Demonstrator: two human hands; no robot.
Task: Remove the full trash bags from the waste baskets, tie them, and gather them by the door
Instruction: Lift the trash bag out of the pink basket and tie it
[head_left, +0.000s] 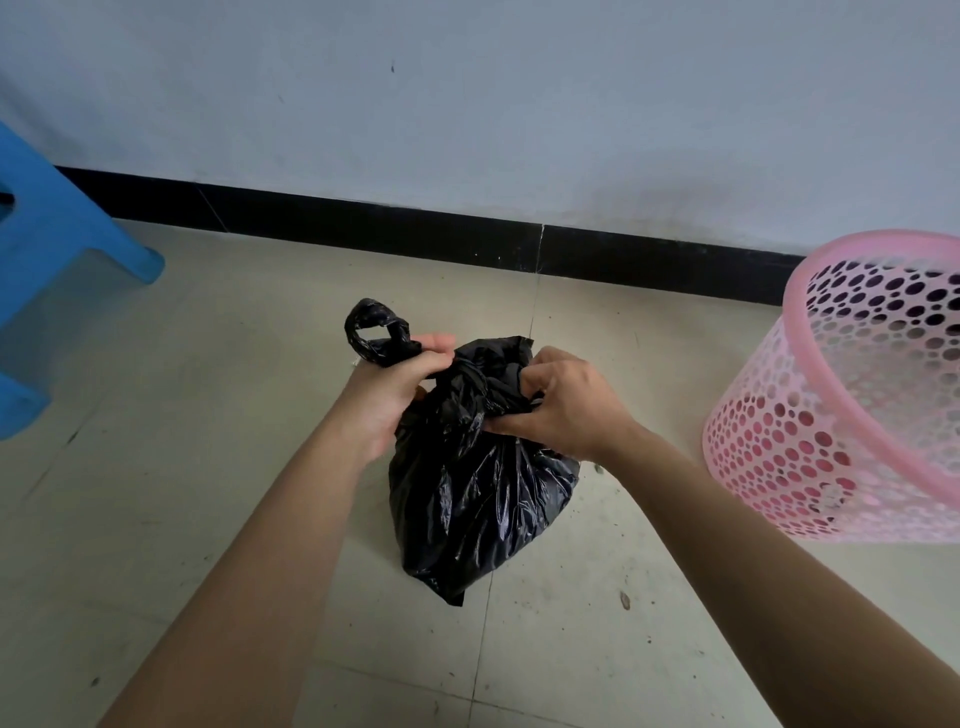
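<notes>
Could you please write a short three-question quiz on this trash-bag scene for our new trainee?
1. True or false: the black trash bag sits on the floor, outside the pink basket.
2. Which hand holds the twisted loop of bag plastic?
A. left hand
B. right hand
C. neither
3. Fill in: the blue stool stands at the ____ edge of the view.

Key:
1. True; the basket stands apart, to the right of the bag.
2. A; the right hand grips the gathered neck instead.
3. left
</notes>
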